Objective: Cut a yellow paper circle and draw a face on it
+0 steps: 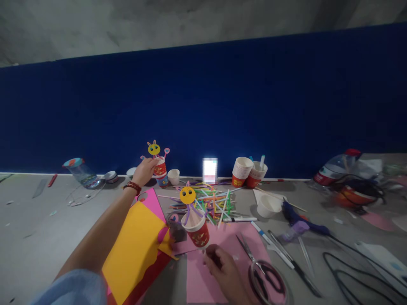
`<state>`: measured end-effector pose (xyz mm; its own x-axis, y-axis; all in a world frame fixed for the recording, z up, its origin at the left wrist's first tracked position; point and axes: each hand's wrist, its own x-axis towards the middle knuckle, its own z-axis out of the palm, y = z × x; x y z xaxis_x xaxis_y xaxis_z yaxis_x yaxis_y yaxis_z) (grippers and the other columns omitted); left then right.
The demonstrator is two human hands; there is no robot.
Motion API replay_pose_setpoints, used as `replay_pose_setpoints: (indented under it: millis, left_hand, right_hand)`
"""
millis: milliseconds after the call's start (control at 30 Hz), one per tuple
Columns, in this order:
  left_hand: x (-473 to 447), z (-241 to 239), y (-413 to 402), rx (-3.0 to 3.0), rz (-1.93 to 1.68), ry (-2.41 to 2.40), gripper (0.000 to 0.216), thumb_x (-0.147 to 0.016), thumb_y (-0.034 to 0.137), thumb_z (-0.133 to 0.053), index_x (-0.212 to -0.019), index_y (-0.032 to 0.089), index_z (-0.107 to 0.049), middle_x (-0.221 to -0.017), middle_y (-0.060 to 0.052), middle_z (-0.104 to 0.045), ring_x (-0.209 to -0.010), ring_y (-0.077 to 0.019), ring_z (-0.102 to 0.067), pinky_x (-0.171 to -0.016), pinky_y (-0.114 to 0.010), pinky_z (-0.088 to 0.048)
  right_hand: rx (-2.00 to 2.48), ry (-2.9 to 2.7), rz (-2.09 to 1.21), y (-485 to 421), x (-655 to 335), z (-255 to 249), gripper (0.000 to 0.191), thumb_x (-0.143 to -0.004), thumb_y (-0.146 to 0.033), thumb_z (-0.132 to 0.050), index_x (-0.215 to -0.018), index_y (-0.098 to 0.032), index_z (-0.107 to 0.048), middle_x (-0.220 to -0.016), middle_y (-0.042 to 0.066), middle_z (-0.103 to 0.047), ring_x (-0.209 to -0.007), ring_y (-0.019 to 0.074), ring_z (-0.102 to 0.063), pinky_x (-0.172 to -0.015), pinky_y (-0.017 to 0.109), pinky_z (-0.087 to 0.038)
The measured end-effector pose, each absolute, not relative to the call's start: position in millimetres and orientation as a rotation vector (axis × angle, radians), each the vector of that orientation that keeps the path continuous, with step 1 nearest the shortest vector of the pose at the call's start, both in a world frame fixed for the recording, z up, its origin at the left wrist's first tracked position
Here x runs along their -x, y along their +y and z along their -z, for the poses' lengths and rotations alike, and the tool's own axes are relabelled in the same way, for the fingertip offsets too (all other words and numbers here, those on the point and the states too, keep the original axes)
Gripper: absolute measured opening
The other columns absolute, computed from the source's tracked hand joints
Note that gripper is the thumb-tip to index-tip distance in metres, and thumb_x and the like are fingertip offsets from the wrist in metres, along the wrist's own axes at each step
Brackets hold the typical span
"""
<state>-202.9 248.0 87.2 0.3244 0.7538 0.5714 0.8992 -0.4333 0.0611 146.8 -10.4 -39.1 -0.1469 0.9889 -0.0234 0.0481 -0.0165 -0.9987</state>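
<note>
The right hand [224,269] pinches a thin stick [204,251] under the front cup [200,237], above the pink paper [203,286], with scissors [253,259] close beside. The left hand [146,170] touches the back cup [160,168] by the blue wall [203,106]; I can't tell its grip. Gray table [34,241] spreads wide leftward.

- Dim overall, darkest across the blue panel [203,106].
- Burnt out to white at the small glowing rectangle [210,170], with blocky, pixelated edges.
- Sharp enough on the raised red cup [199,236] to show gold print.
- Smeared at far right, notably over the bottle [337,168].
- Soft on the sleeve [78,290].
- Stretched toward the edges.
</note>
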Motion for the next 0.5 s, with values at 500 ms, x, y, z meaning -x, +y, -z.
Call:
replay_pose_setpoints:
  millis: [500]
  left_hand:
    - [198.2, -78.1, 249.5, 2.187, 1.112, -1.531, 0.034, -0.090, 0.031, -0.055, -0.121, 0.020, -0.064, -0.117, -0.014, -0.058, -0.117, -0.0348, -0.050, -0.104, -0.053, -0.039]
  right_hand:
    - [1.220, -1.344, -1.296, -9.7, -147.8, 44.9, 0.040, -0.083, -0.057, -0.064, -0.082, -0.018, -0.063, -0.074, 0.003, -0.062, -0.065, 0.0165, -0.054, -0.056, 0.024, -0.044]
